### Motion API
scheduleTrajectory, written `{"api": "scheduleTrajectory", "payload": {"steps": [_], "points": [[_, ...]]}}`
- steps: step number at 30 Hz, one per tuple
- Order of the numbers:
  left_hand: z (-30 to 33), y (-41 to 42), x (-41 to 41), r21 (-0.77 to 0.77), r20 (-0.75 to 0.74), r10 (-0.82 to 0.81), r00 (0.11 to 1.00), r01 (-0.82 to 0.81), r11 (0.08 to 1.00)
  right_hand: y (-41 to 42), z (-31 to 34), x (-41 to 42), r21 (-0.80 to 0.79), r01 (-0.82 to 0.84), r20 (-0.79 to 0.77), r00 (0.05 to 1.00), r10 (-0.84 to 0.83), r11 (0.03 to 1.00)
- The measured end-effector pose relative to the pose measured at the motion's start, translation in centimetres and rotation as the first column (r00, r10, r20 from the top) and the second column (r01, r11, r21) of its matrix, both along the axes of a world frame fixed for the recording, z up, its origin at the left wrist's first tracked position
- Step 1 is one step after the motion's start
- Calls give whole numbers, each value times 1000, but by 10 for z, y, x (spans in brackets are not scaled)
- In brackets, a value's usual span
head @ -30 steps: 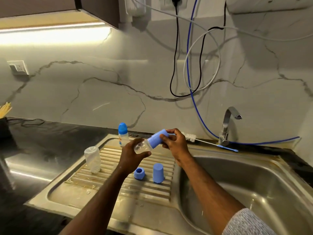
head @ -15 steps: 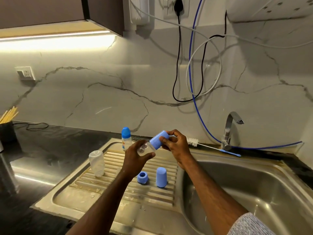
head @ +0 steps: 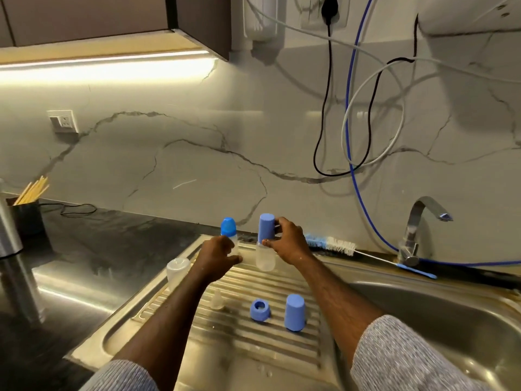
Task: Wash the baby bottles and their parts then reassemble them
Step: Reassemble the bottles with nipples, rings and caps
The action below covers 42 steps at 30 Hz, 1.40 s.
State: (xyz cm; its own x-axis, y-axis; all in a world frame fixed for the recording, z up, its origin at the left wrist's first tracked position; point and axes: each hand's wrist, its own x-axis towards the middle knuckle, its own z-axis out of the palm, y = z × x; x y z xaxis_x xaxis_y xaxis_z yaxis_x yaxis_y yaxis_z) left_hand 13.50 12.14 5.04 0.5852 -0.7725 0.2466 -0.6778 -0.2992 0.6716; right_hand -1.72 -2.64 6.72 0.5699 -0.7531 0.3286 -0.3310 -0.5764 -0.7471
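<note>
Nearest me on the drainboard (head: 174, 328), the loose parts wait: a clear teat (head: 217, 299), a blue collar (head: 259, 309) and a blue cap (head: 294, 312) standing on the ribs, close together but apart. Left of them, further back, an uncapped bottle body (head: 176, 270) stands alone.

Beyond those, my hands have changed their work. Half a second ago I held the capped bottle (head: 265, 245) tilted in the air between both hands, left on the clear body, right on the blue top. Now it stands upright on the drainboard — set down, I judge, as finished. My right hand (head: 287, 241) still grips it, fingers (head: 275, 221) curled round the blue top and thumb low on the clear neck. My left hand (head: 218, 255) has let go of it and moved left; its fingers are loosely curled near the base of the second bottle (head: 229, 235), the one with the rounder blue cap. Whether they touch that bottle I cannot tell, since the hand hides it.

So one bottle reads as reassembled, another stands capped behind, and the loose body, teat, collar and cap are what remains, I reckon.

Furthest back, the brush (head: 332, 244) lies along the sink's rear edge by the tap (head: 417, 227) — idle.
</note>
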Motion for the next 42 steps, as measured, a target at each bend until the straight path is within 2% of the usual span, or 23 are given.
{"api": "scheduleTrajectory", "payload": {"steps": [10, 30, 35, 37, 39, 40, 42], "points": [[0, -15, 27, 68, -1, -36, 999, 36, 997, -18, -11, 59, 22, 58, -97, 994, -56, 998], [0, -15, 13, 117, 42, -73, 996, 68, 991, -29, -12, 45, 118, 83, -146, 987, -65, 990], [-6, -3, 2, 104, 115, -58, 992, 46, 993, -10, -7, 24, -12, 107, -91, 990, -107, 994], [-14, 5, -4, 126, 141, -85, 986, 67, 990, 3, -3, 10, -35, -13, -145, 989, 8, 999], [-23, 14, -9, 129, 133, -97, 986, 79, 989, 20, 2, -3, 10, -237, -353, 908, 226, 971], [-26, 18, -12, 118, 136, -84, 987, 68, 991, 29, 3, -8, 51, -330, -475, 822, 314, 943], [-33, 26, -18, 87, 133, -38, 990, 27, 996, 45, 0, -13, 77, -415, -679, 644, 353, 907]]}}
